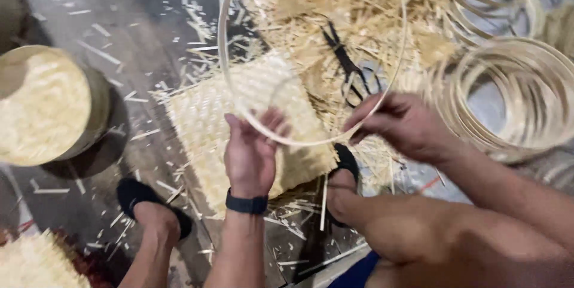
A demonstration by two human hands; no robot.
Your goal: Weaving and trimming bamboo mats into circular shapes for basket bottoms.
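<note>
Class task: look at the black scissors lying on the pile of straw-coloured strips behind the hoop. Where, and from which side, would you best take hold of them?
Grip the scissors by their looped handles, the near end toward the right hand. Come from above on that near side, since the blades point away and the scissors lie flat on the loose strips. The hoop partly crosses the view.

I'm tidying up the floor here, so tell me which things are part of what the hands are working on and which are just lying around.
In hand:
- thin bamboo hoop, held by the left hand and right hand
- square woven mat, lying right under the hoop

Lying about:
- black scissors on the straw pile
- stacked hoops at the right
- round woven basket at the left
- loose strips on the floor
</note>
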